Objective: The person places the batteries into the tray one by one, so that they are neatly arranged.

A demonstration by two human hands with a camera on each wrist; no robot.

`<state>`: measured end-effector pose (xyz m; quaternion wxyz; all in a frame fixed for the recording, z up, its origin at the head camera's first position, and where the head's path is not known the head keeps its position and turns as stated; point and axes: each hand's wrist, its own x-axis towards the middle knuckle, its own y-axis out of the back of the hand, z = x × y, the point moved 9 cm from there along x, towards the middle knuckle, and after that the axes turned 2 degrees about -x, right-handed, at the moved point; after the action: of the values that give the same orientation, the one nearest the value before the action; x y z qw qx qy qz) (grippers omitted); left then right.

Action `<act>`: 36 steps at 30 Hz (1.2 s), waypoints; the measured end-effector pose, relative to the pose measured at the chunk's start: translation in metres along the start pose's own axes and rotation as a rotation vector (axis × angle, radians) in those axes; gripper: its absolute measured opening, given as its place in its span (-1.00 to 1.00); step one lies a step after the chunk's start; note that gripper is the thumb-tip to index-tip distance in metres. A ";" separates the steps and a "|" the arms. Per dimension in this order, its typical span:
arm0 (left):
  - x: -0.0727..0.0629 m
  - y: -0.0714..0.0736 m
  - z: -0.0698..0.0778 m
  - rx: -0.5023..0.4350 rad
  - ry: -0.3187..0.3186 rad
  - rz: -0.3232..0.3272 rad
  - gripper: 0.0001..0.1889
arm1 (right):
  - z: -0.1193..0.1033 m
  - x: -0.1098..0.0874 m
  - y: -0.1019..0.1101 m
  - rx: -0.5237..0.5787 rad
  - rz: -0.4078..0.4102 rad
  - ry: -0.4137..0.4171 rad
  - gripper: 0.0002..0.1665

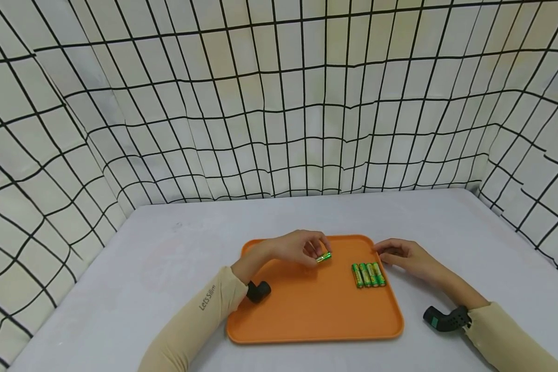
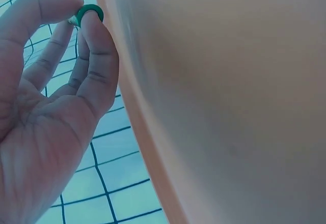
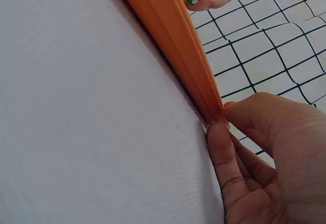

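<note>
My left hand [image 1: 298, 248] is over the orange tray [image 1: 307, 320], pinching a green battery [image 1: 324, 257] between thumb and fingertips. In the left wrist view only the green end of that battery [image 2: 90, 11] shows. At the tray's right side, my right hand [image 1: 411, 258] grips the rim near the far corner. The right wrist view shows its thumb and a finger [image 3: 221, 147] on the two sides of the tray edge [image 3: 188, 61]. Several green batteries [image 1: 368, 275] lie side by side on the tray, just left of its right rim.
A white-covered table [image 1: 167, 268] lies under the tray and extends around it. White walls with a black grid [image 1: 288, 119] rise behind and at both sides. Black wrist cameras [image 1: 446, 319] sit on both forearms, the left one [image 1: 259, 292] hanging over the tray's left part.
</note>
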<state>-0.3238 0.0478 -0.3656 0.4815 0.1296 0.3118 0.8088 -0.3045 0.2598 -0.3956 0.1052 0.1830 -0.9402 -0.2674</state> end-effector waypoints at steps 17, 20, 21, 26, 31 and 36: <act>0.008 -0.028 0.013 -0.123 0.026 -0.059 -0.65 | -0.003 -0.001 0.000 0.028 -0.007 0.011 -0.63; 0.009 -0.031 0.014 -0.171 0.040 -0.053 -0.65 | -0.003 -0.001 0.001 0.029 -0.005 0.002 -0.63; 0.009 -0.031 0.014 -0.185 0.045 -0.044 -0.65 | -0.003 -0.001 0.001 0.027 -0.004 0.001 -0.63; 0.011 -0.033 0.012 -0.228 0.087 0.009 -0.66 | -0.003 -0.001 0.000 0.015 -0.005 0.001 -0.63; 0.011 -0.032 0.011 -0.285 0.151 0.085 -0.68 | -0.002 -0.001 0.000 -0.002 0.004 0.000 -0.62; 0.010 -0.032 0.011 -0.282 0.208 0.185 -0.70 | 0.000 -0.001 0.000 0.005 0.008 -0.015 -0.63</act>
<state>-0.3007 0.0717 -0.3780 0.3837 0.0044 0.2302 0.8943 -0.3041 0.2602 -0.3956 0.0987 0.1776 -0.9423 -0.2660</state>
